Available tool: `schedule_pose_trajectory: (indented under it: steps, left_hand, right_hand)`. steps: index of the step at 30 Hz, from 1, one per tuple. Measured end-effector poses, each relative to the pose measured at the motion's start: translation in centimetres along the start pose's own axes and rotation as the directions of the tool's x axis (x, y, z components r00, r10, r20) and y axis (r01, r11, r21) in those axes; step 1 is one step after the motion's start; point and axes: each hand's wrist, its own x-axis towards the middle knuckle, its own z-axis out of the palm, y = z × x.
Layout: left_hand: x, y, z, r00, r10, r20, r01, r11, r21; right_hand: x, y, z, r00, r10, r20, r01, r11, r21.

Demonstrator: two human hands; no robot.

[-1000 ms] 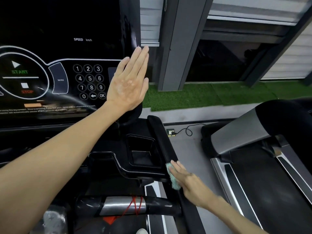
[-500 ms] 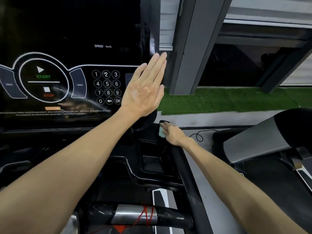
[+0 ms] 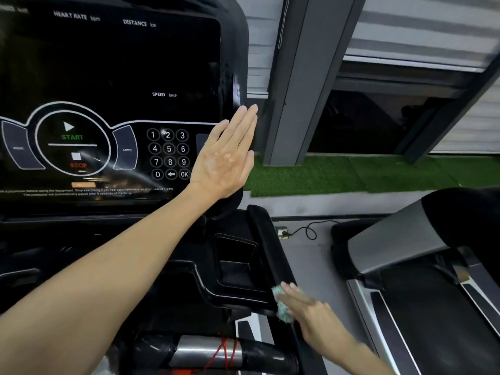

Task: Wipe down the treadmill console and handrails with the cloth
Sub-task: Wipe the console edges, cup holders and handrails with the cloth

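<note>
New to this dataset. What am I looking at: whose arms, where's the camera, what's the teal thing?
There is no robot here. A person wears one wide-angle camera on the head, looking forward and down, so both arms are the wearer's own. That is the only view.

The big black panel is the treadmill console, with START, STOP and a number keypad printed on it. The left hand lies flat, fingers straight, against the console's right edge. Below it a black handrail runs toward the wearer, beside a recessed tray.

The right hand presses the teal thing, a bunched cloth, on that handrail. The hand is motion-blurred, so its exact grip is unclear.

On the right stands a second treadmill, with a cable on the grey floor and green turf behind.
</note>
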Motion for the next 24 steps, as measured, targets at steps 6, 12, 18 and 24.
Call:
schedule_pose_trajectory:
  steps: [6, 12, 18, 24]
  left_hand:
    - [0.0, 0.0, 0.1, 1.0, -0.007, 0.004, 0.007, 1.0, -0.005]
    - [0.0, 0.0, 0.1, 1.0, -0.012, -0.01, 0.012, 1.0, -0.01]
    - [0.1, 0.0, 0.2, 1.0, -0.02, 0.003, 0.02, 1.0, -0.011]
    - [0.1, 0.1, 0.1, 0.999, -0.024, 0.028, 0.024, 1.0, -0.003]
  right_hand:
    - [1.0, 1.9, -0.9, 0.928, 0.25, -0.278, -0.074, 0.851, 0.52]
    - [3.6, 1.6, -2.6, 0.905, 0.377, 0.199, -0.219, 0.012, 0.976]
    - [5.7, 1.7, -2.5, 0.906, 0.384, 0.177, -0.281, 0.233, 0.931]
    - [6.7, 1.7, -1.2, 0.941, 0.33, -0.077, -0.189, 0.701, 0.688]
